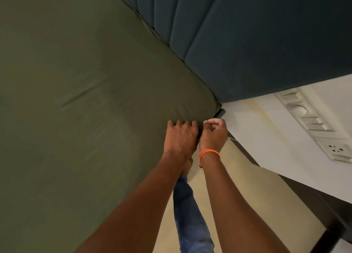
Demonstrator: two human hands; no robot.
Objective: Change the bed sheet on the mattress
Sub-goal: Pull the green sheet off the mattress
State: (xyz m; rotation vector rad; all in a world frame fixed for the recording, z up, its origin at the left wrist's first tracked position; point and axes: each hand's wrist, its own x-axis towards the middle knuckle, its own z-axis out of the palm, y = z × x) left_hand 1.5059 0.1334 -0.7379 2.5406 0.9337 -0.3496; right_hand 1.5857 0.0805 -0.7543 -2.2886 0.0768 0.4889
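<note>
Both hands' grip sits on the green sheet (85, 100) edge.

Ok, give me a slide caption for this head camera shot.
Both hands, left hand and right hand, work the green sheet at the mattress corner.

I cannot see the fingertips of my left hand (181, 136); they curl over the mattress edge under the green sheet (85, 100). What my right hand (213, 134) pinches is too small to tell (cloth, perhaps). The mattress side is hidden beneath my arms. The headboard (247, 43) and the switch panel (312, 119) run past the frame's edges.
</note>
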